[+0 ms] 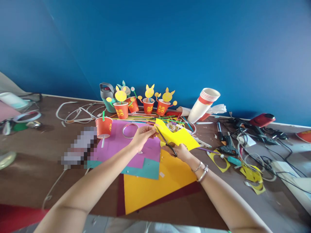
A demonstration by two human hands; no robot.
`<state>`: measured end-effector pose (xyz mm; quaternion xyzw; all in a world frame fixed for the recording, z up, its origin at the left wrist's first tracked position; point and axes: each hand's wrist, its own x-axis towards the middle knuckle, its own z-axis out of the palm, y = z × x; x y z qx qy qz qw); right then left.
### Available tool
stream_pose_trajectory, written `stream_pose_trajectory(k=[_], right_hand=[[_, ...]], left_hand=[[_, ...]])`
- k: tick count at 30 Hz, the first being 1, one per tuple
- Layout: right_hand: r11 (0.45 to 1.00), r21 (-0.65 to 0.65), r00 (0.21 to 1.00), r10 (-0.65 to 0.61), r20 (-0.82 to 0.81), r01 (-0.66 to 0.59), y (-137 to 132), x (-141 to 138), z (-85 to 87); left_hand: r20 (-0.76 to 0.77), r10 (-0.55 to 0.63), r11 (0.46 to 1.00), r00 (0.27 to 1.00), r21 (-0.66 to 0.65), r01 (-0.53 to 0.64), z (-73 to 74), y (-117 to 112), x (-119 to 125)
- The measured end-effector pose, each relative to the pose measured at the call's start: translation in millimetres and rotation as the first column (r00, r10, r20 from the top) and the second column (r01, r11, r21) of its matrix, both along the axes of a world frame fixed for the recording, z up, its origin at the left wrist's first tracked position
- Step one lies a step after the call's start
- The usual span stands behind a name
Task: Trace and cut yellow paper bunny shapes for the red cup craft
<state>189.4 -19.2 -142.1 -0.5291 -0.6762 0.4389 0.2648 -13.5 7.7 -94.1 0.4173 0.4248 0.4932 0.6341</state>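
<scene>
My right hand (178, 151) is closed on the handles of a pair of scissors (165, 139), whose blades point up and to the left. The blades lie against the edge of a yellow sheet of paper (183, 135). With its fingers pinched, my left hand (144, 135) grips the left end of that sheet near the blade tips. Below my hands lie purple paper (114, 145), teal paper (148, 168) and orange-yellow paper (150, 191), overlapping on the table. A roll of tape (123, 132) rests on the purple paper beside my left hand.
Red paper cups (121, 111) with yellow rabbit figures stand along the wall. One red cup (104, 127) lies upside down with a straw through it. Stacked white cups (200, 108) lean at right, near a glue gun (228, 145), cables and cut yellow scraps (252, 174). A bottle (108, 95) stands behind.
</scene>
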Motion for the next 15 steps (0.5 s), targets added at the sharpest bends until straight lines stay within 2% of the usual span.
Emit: stream_pose_trajectory(k=[5, 10, 15], right_hand=[[0.987, -0.159, 0.999, 0.005, -0.032, -0.01, -0.8, -0.9, -1.4], [0.99, -0.129, 0.995, 0.053, -0.079, -0.063, 3.4, 3.4, -5.8], [0.993, -0.108, 0.996, 0.047, -0.078, -0.055, 4.0, 4.8, -6.4]], left_hand=[[-0.027, -0.016, 1.0, 1.0, 0.011, 0.016, -0.1, 0.8, -0.8], [-0.039, -0.034, 0.999, 0.999, 0.006, 0.034, -0.2, 2.0, -2.7], [-0.05, -0.045, 0.999, 0.998, 0.019, 0.046, -0.6, 4.0, -4.3]])
